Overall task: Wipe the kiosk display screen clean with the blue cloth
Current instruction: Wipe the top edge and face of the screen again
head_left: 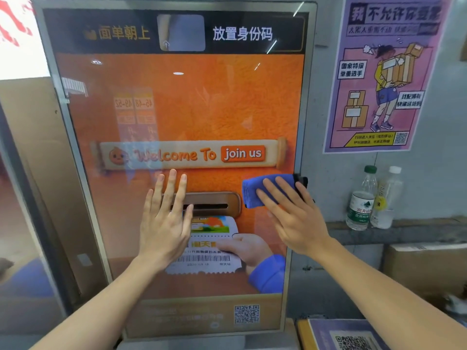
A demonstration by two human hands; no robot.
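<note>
Kiosk display screen [177,109]: a tall upright panel in a grey metal frame; it shows an orange advert with a "Welcome To join us" banner across its middle, a drawn slot and ticket below that, and a QR code near its bottom right corner; ceiling lights glint off the glass.

Left hand [166,221]: flat against the screen, just left of the drawn slot and under the banner; fingers straight and spread wide, pointing up; it holds nothing; the bare forearm runs down to the lower left of the screen.

Blue cloth [265,189]: folded into a thick pad, lying on the glass at the screen's right edge, level with the drawn slot; its right end reaches the frame.

Right hand [293,213]: palm pressed on the cloth against the screen, fingers straight and slanting up to the left over the fabric; not curled round it; the forearm runs off to the lower right.

Poster [384,72]: purple, fixed to the grey wall just right of the screen; a cartoon figure carries boxes.

Bottles [361,200]: two clear plastic ones standing upright side by side on a ledge to the right of the screen, below the poster; the left one has a green cap, the right one a white cap.
</note>
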